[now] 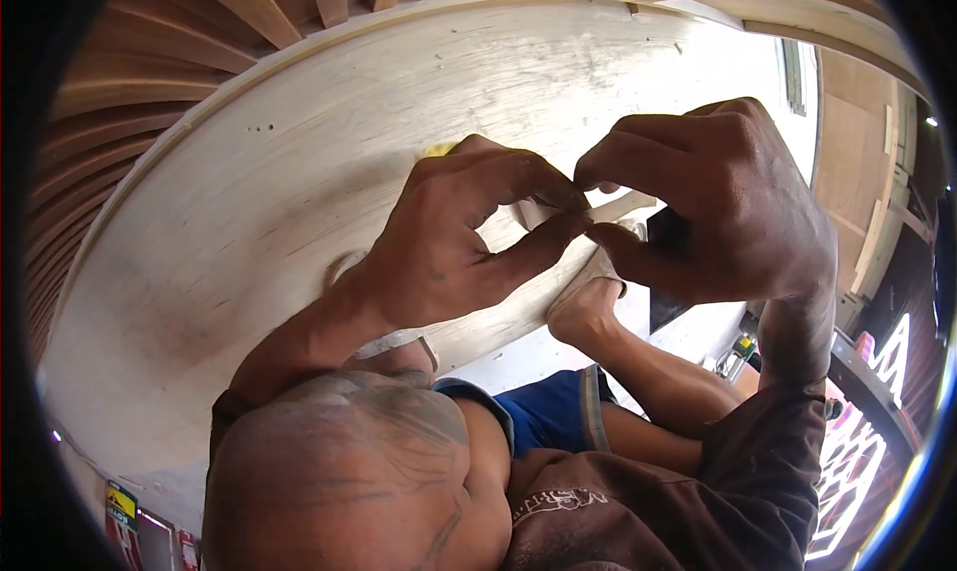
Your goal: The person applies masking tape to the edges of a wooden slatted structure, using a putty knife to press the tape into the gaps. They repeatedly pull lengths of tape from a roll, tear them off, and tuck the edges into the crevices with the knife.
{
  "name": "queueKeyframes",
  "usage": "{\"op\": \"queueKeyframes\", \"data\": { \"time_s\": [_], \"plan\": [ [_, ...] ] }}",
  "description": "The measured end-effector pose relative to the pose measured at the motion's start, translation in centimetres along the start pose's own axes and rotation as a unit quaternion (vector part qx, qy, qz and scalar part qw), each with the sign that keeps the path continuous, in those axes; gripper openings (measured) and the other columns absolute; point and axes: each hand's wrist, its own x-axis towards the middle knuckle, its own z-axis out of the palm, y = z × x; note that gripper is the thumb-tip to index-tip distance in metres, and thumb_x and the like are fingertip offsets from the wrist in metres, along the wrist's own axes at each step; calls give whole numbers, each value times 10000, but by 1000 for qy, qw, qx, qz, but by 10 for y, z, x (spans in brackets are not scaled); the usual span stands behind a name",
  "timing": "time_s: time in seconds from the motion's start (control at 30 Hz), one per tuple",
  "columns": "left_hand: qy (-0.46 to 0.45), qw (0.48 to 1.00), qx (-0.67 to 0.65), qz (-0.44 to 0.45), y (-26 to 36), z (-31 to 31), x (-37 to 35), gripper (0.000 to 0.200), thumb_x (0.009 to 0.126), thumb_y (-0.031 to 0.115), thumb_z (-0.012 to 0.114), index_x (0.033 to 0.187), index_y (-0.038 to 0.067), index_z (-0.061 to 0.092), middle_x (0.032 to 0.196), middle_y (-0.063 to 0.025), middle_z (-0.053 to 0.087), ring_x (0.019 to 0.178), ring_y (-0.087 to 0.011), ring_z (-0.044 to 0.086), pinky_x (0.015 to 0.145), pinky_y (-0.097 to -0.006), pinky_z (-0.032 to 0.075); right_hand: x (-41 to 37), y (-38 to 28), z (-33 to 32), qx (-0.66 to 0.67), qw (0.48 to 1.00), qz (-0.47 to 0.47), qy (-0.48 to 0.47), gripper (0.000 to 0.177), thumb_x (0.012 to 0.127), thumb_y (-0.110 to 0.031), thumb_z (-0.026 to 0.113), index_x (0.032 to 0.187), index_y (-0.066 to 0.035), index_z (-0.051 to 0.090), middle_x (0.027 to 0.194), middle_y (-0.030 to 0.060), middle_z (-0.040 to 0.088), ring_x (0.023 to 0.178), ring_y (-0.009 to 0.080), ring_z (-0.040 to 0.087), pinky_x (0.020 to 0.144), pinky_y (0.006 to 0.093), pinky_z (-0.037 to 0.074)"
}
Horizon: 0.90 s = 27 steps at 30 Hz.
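Note:
My left hand [454, 237] and my right hand [718, 197] are raised in front of me over a pale wooden panel [249, 202]. Thumb and fingers of each hand are pinched, and the fingertips of both meet at one spot. Whatever sits in the pinch is too small or hidden to make out. Just right of the fingertips a pale flat strip [626, 206] shows, partly covered by the right hand. Behind the left knuckles peeks a bit of something yellow [439, 149].
Curved wooden slats [120, 93] ring the panel at the upper left. My sandalled foot [588, 297] rests near the panel's lower edge. At far right stand wooden boards [857, 162] and a bright white lattice [847, 471]. A yellow-green label [122, 503] shows at lower left.

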Motion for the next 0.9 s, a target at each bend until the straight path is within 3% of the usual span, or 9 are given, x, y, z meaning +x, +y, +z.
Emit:
{"op": "queueKeyframes", "data": {
  "time_s": [0.07,0.47,0.57,0.73,0.83,0.9],
  "plan": [
    [-10,999,23,21,0,-1,0,207,900,-11,833,1096,13,770,991,-109,778,946,-198,742,854,-350,574,1,-2,3,-7,1000,-3,20,280,684,-96,870,932,-42,751,724,28,695,509,184,650,496,327,497],
    [-9,1000,-10,-12,-1,-4,-1,229,897,-69,795,1109,4,745,1028,-122,768,966,-222,738,870,-358,569,2,-9,16,-50,996,-24,70,226,703,-39,845,859,-72,685,746,39,666,496,192,574,475,334,444],
    [31,999,-8,0,-4,-1,-1,148,901,15,808,1038,56,769,940,-69,793,851,-202,755,833,-342,532,3,-8,16,-67,995,-39,64,246,695,-49,853,862,-74,673,764,37,665,496,185,560,461,329,426],
    [90,981,-163,-50,-3,6,-6,116,956,30,788,1067,29,757,954,-80,782,897,-141,734,818,-321,573,3,-5,16,-102,987,-81,95,262,698,-79,875,826,-89,647,763,22,670,480,133,523,442,307,385],
    [105,983,-122,-87,-1,6,-7,111,971,24,770,1079,30,745,970,-69,781,902,-130,724,851,-319,579,3,-5,19,-108,979,-119,122,272,732,-87,896,807,-99,635,771,30,689,472,95,509,418,292,349],
    [123,966,-139,-179,-4,2,-4,97,984,2,742,1080,18,729,972,-62,779,916,-134,725,868,-310,579,2,-6,22,-95,969,-161,164,282,772,-91,920,806,-97,640,776,57,708,488,57,546,390,271,310]
  ]
}}
